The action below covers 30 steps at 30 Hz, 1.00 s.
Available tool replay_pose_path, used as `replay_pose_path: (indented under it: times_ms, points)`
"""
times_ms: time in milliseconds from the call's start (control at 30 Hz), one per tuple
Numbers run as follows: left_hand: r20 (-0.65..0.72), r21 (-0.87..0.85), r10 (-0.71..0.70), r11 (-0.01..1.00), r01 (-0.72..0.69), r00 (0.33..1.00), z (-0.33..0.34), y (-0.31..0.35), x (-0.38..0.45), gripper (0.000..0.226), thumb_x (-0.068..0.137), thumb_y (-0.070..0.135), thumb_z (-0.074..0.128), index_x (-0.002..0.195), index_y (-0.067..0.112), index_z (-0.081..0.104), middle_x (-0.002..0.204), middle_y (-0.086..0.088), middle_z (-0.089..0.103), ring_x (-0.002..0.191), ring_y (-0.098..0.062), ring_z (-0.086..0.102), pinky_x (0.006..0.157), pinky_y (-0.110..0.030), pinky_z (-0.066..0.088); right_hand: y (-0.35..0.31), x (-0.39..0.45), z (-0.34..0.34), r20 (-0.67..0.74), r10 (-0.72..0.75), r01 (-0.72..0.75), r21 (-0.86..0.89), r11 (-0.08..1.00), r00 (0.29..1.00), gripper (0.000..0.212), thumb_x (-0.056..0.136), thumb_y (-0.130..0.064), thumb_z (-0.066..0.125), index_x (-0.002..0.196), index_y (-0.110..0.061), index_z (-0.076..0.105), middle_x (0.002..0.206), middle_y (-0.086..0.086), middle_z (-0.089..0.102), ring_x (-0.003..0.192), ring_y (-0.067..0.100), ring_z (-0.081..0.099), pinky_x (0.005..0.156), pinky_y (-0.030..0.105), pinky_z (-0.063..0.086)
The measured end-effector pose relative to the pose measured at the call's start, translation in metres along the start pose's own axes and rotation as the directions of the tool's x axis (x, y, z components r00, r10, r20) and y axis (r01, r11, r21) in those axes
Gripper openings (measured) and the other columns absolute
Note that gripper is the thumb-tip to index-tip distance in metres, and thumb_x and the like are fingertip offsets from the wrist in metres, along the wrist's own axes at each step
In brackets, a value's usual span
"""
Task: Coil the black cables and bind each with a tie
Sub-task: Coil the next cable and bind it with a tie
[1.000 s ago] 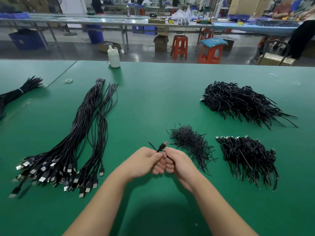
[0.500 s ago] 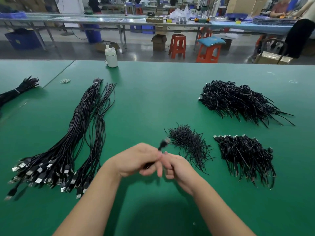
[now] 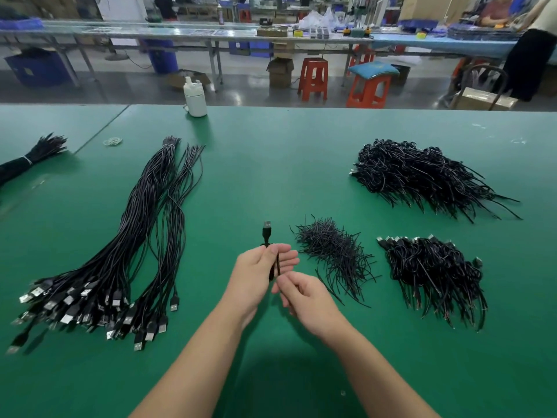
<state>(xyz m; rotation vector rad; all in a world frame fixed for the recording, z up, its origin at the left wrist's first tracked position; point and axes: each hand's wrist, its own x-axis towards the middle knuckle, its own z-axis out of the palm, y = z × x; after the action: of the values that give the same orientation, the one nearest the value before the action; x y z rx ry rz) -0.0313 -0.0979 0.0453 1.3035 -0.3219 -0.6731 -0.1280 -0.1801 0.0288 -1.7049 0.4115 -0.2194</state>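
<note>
Head view had the whole green worktop [image 3: 271, 164] in it, so I'll place everything off the pile of ties [image 3: 331, 251] in the middle.

Well left of that pile lay the loose uncoiled cables [image 3: 120, 251], long axes running away from the person, USB plugs fanned out at the near end. Just left of the pile was the left hand [image 3: 256, 273], its grip curled round a coiled cable [image 3: 272, 267] held upright, long axis pointing away, plug [image 3: 267, 227] sticking out the top. Nearer than the pile, right below that bundle, the right hand [image 3: 304, 297] had its fingertips pinched together at the coil's lower end. Looked like it was on a tie or the wire tail, honestly can't tell which.

So my guess is the next bit turns on that: coil straight above the right grip, right hand doing the twisting.

Right of the pile sat the finished coils [image 3: 431, 273], another heap [image 3: 422, 173] farther back. The coil's wraps were hidden in the palm, and any tie on it was too thin to make out.
</note>
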Motion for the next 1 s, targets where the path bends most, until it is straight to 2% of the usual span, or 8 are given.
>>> replay_pose_path:
  times_ms: [133, 333, 467, 600, 667, 767, 867, 1000]
  points:
    - [0.041, -0.169, -0.018, 0.985, 0.025, 0.999, 0.004, 0.002, -0.001, 0.030, 0.106, 0.019, 0.040, 0.093, 0.001, 0.061, 0.097, -0.019, 0.074, 0.100, -0.033, 0.071, 0.082, -0.031, 0.057, 0.007, 0.002, 0.002, 0.001, 0.060, -0.060, 0.020, 0.998, 0.998, 0.032, 0.102, -0.019, 0.051, 0.074, -0.013, 0.065, 0.060, 0.002, 0.063, 0.048, 0.014, 0.051, 0.054, 0.033, 0.047]
    - [0.064, -0.273, -0.079, 0.957, 0.094, 0.995, 0.006, 0.011, -0.006, 0.025, 0.105, 0.021, 0.040, 0.094, 0.005, 0.056, 0.079, -0.010, 0.068, 0.070, -0.020, 0.064, 0.066, -0.033, 0.051, 0.002, 0.004, -0.005, -0.021, 0.059, -0.058, 0.006, 0.998, 0.998, 0.027, 0.102, -0.020, 0.051, 0.082, -0.012, 0.069, 0.074, 0.004, 0.073, 0.059, 0.016, 0.062, 0.063, 0.036, 0.054]
    - [0.083, -0.257, -0.074, 0.962, 0.093, 0.994, 0.006, 0.011, -0.008, 0.023, 0.104, 0.020, 0.042, 0.090, 0.006, 0.055, 0.076, -0.009, 0.064, 0.066, -0.018, 0.061, 0.058, -0.029, 0.051, -0.001, 0.003, -0.003, -0.022, 0.048, -0.047, 0.058, 0.997, 0.999, 0.014, 0.100, -0.013, 0.053, 0.107, -0.012, 0.065, 0.088, 0.003, 0.072, 0.068, 0.023, 0.066, 0.071, 0.049, 0.055]
    - [0.127, -0.246, -0.119, 0.958, 0.147, 0.985, 0.004, 0.009, -0.011, 0.023, 0.101, 0.022, 0.045, 0.087, 0.008, 0.056, 0.077, -0.017, 0.068, 0.064, -0.026, 0.067, 0.041, -0.027, 0.046, -0.008, 0.002, -0.006, 0.061, 0.021, -0.037, 0.267, 0.963, 0.998, 0.047, 0.090, 0.001, 0.065, 0.128, -0.025, 0.055, 0.095, 0.000, 0.067, 0.076, 0.021, 0.063, 0.068, 0.040, 0.055]
    - [0.194, -0.231, -0.131, 0.957, 0.175, 0.972, 0.004, 0.009, -0.012, 0.025, 0.096, 0.023, 0.050, 0.082, 0.007, 0.062, 0.081, -0.022, 0.070, 0.067, -0.029, 0.069, 0.046, -0.032, 0.052, -0.007, 0.003, -0.009, 0.033, 0.018, -0.025, 0.228, 0.973, 0.999, 0.048, 0.085, 0.003, 0.071, 0.128, -0.012, 0.058, 0.088, 0.007, 0.065, 0.075, 0.021, 0.058, 0.066, 0.036, 0.052]
    - [0.364, -0.086, -0.170, 0.973, 0.215, 0.916, -0.003, 0.018, -0.012, 0.028, 0.091, 0.020, 0.054, 0.079, 0.003, 0.073, 0.088, -0.025, 0.071, 0.074, -0.028, 0.071, 0.069, -0.031, 0.058, -0.005, 0.001, -0.007, 0.015, -0.041, 0.036, 0.229, 0.973, 0.999, 0.039, 0.082, 0.008, 0.071, 0.118, 0.012, 0.055, 0.086, 0.021, 0.054, 0.085, 0.024, 0.045, 0.082, 0.041, 0.043]
    - [0.458, 0.078, -0.222, 0.975, 0.210, 0.861, -0.009, 0.028, -0.010, 0.030, 0.093, 0.020, 0.055, 0.090, -0.008, 0.067, 0.094, -0.026, 0.071, 0.081, -0.029, 0.071, 0.077, -0.030, 0.057, -0.006, -0.003, -0.001, 0.004, -0.070, 0.067, 0.242, 0.968, 0.998, 0.027, 0.083, 0.009, 0.069, 0.104, 0.017, 0.054, 0.086, 0.014, 0.051, 0.084, 0.024, 0.043, 0.081, 0.039, 0.038]
    - [0.436, 0.149, -0.226, 0.973, 0.177, 0.871, -0.008, 0.035, -0.008, 0.028, 0.096, 0.018, 0.053, 0.089, -0.005, 0.066, 0.095, -0.027, 0.071, 0.082, -0.028, 0.071, 0.079, -0.030, 0.057, -0.007, 0.000, 0.004, -0.016, -0.071, 0.072, 0.255, 0.964, 0.997, 0.031, 0.082, 0.001, 0.071, 0.098, 0.018, 0.050, 0.084, 0.013, 0.052, 0.083, 0.023, 0.046, 0.078, 0.039, 0.038]
